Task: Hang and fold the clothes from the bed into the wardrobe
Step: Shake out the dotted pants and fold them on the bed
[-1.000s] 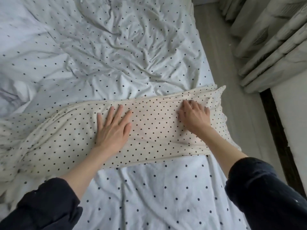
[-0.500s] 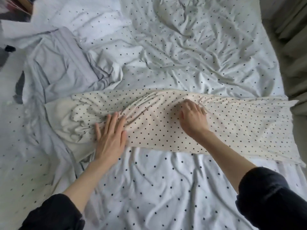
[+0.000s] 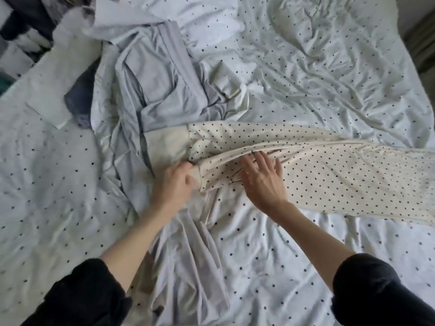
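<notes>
A cream garment with black dots (image 3: pixel 329 175) lies stretched across the white dotted bed sheet (image 3: pixel 317 67), running from the middle to the right edge. Its plain cream band end (image 3: pixel 167 144) points left. My left hand (image 3: pixel 174 187) grips the bunched left end of this garment at the band, fingers curled into the fabric. My right hand (image 3: pixel 263 180) rests flat on the garment just to the right, fingers straight and spread. A pale grey garment (image 3: pixel 160 85) lies crumpled beyond and to the left, partly under the cream one.
More pale grey cloth (image 3: pixel 183 260) trails toward me between my forearms. A dark blue piece (image 3: pixel 81 100) shows under a white cloth (image 3: pixel 47 74) at the left. Dark objects (image 3: pixel 26 27) sit off the bed's far left corner.
The view swung left along the garment. My left hand slid to the garment's left end and went from lying flat to gripping the bunched band. My right hand followed leftward, still flat.
</notes>
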Tool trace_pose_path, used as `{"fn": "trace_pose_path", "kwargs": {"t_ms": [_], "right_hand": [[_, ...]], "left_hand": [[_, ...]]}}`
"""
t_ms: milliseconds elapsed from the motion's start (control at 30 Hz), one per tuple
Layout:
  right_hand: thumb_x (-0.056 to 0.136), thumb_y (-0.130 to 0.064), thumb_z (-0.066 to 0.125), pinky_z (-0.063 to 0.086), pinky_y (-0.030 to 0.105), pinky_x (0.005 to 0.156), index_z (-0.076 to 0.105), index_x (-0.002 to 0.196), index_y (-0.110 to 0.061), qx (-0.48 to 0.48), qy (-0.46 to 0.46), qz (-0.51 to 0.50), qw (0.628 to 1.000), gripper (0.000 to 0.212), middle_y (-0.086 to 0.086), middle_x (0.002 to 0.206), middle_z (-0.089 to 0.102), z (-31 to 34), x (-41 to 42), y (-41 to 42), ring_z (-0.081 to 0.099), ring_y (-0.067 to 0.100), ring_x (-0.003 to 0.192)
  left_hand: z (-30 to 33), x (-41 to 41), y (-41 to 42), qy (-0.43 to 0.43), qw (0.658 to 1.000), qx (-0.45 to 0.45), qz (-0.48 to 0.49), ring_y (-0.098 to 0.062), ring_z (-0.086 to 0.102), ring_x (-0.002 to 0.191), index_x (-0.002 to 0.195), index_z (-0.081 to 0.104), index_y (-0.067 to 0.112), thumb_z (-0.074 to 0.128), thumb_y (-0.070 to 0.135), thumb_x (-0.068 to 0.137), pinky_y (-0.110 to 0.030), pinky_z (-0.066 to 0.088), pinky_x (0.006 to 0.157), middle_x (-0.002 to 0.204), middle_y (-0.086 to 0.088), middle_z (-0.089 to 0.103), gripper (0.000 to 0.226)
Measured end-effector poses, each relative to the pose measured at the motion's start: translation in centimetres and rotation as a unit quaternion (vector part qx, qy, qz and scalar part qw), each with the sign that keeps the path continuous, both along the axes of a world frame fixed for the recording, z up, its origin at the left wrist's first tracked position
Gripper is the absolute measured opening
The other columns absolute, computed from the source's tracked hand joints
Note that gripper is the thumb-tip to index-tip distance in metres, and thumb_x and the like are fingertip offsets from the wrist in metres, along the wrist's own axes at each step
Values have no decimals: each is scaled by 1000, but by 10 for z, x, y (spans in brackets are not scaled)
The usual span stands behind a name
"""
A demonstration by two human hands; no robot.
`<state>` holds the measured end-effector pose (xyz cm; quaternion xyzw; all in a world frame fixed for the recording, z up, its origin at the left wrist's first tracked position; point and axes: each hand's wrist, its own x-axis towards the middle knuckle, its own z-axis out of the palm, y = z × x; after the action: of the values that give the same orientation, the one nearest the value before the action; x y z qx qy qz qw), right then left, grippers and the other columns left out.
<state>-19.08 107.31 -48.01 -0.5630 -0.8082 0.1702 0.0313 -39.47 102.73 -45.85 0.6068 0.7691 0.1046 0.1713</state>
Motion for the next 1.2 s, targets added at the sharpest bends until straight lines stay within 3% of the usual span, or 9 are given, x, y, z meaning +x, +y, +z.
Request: {"fn": "trace_pose_path", "kwargs": {"t_ms": [167, 300, 400, 533, 767, 867, 933, 1100, 1200], "right_hand": [[97, -27, 45, 22, 55, 111, 30, 147, -21, 3, 31, -34, 999, 53, 14, 152, 28, 12, -34, 38, 21, 29, 142], [100, -37, 35, 8, 52, 115, 25, 148, -30, -46, 2, -26, 999, 49, 4, 159, 9, 10, -62, 55, 6, 23, 146], [99, -44, 32, 7, 56, 114, 27, 147, -32, -55, 21, -6, 998, 50, 3, 158, 14, 0, -81, 39, 7, 20, 146], [88, -53, 3, 0, 58, 113, 20, 149, -34, -54, 60, -17, 997, 65, -1, 158, 13, -14, -95, 23, 5, 17, 146], [86, -62, -13, -4, 51, 113, -1, 145, -40, -57, 94, 0, 994, 64, -5, 159, 8, -20, -105, 16, 1, 13, 146], [86, -57, -7, -6, 51, 114, 1, 143, -40, -97, 150, -30, 983, 60, -9, 158, 12, -17, -111, 20, 2, 8, 146], [85, -56, -4, -6, 51, 114, 7, 145, -38, -96, 179, -50, 978, 64, -9, 158, 11, -13, -117, 21, 2, 7, 145], [82, -65, -3, -9, 58, 111, 8, 150, -35, -102, -1, 42, 994, 75, -1, 160, -1, -17, -126, 19, -8, 17, 146], [96, -58, 19, -4, 59, 112, 11, 150, -34, -128, -39, 65, 989, 60, -1, 159, 1, -19, -125, 24, -6, 18, 146]], "left_hand": [[30, -58, 72, -113, 985, 111, 68, -32, 64, 92, 106, 68, 3, 60, 12, 89, -28, 40, 74, 100, -18, 70, 21], [-1, -85, 101, -155, 981, 43, 112, -29, 59, 102, 101, 67, 7, 67, 34, 79, -33, 45, 85, 106, -12, 64, 34], [-22, -91, 75, -217, 952, 37, 214, -22, 56, 89, 100, 57, 7, 72, 35, 79, -27, 41, 74, 95, -7, 58, 38], [-36, -90, 46, -242, 935, 16, 258, -20, 55, 70, 75, 54, 8, 66, 44, 82, -26, 34, 55, 73, -4, 57, 39], [-23, -74, 45, -249, 927, 19, 281, -22, 47, 66, 71, 43, 10, 59, 29, 89, -28, 29, 59, 67, -2, 49, 31], [-19, -78, 47, -270, 923, 7, 275, -22, 43, 66, 64, 37, 10, 56, 22, 91, -30, 26, 57, 66, -15, 47, 36], [-12, -88, 49, -292, 923, 37, 249, -20, 36, 61, 61, 33, 11, 54, 18, 92, -34, 24, 53, 59, -5, 37, 39], [-14, -109, 40, -310, 922, 18, 232, -18, 37, 59, 64, 39, 10, 56, 16, 91, -31, 28, 57, 60, -1, 38, 33], [-15, -105, 32, -283, 931, -9, 229, -20, 38, 61, 62, 41, 8, 57, 18, 91, -32, 28, 58, 58, -2, 39, 35]]}}
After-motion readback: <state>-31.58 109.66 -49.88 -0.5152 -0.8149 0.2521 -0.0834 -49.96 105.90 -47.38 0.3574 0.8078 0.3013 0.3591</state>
